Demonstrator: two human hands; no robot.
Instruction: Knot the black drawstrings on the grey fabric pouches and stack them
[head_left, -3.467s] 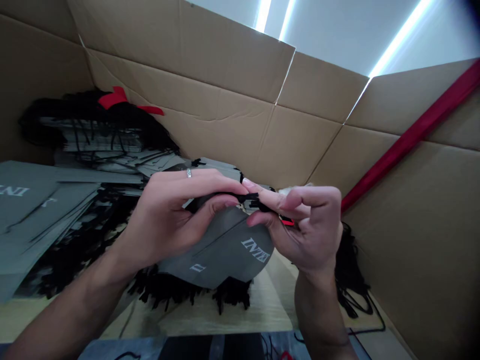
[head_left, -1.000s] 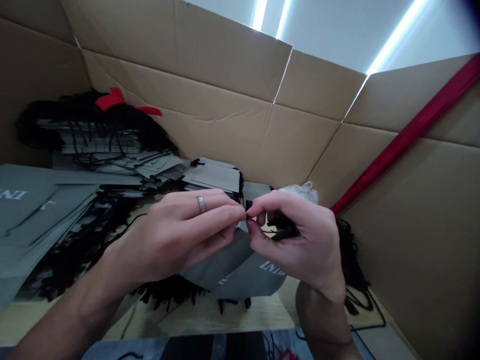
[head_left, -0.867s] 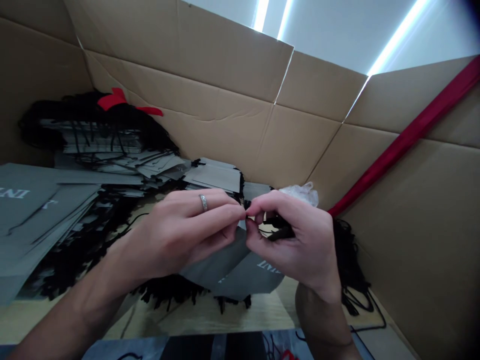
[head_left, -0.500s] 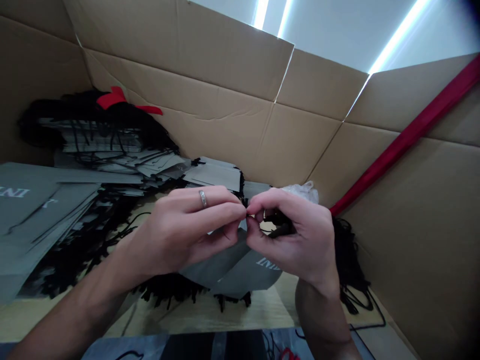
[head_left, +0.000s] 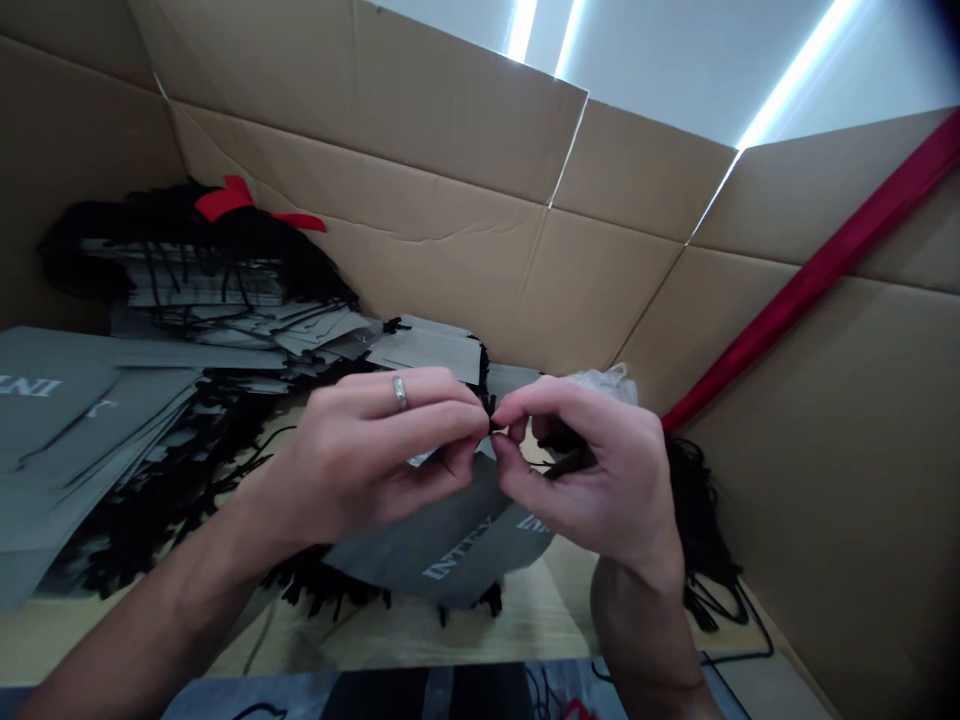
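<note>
My left hand (head_left: 375, 455), with a ring on one finger, and my right hand (head_left: 585, 475) meet fingertip to fingertip over a grey paper bag (head_left: 450, 545) with white lettering. Both pinch a thin black cord (head_left: 493, 425) at the bag's top edge. My right hand also keeps more black cord (head_left: 562, 460) tucked in its palm. The bag hangs under my hands, above the wooden table (head_left: 525, 615). How the cord passes through the bag is hidden by my fingers.
Stacks of flat grey bags (head_left: 82, 400) with black cord handles lie at the left, a red tie (head_left: 225, 195) on the far pile. Cardboard walls (head_left: 450, 230) surround the table. A red strip (head_left: 810, 270) runs along the right wall. Loose black cords (head_left: 697, 540) lie at the right.
My hands stay pinched together at the cord. The grey bag beneath them has swung and turned, so its lettering now faces lower left.
</note>
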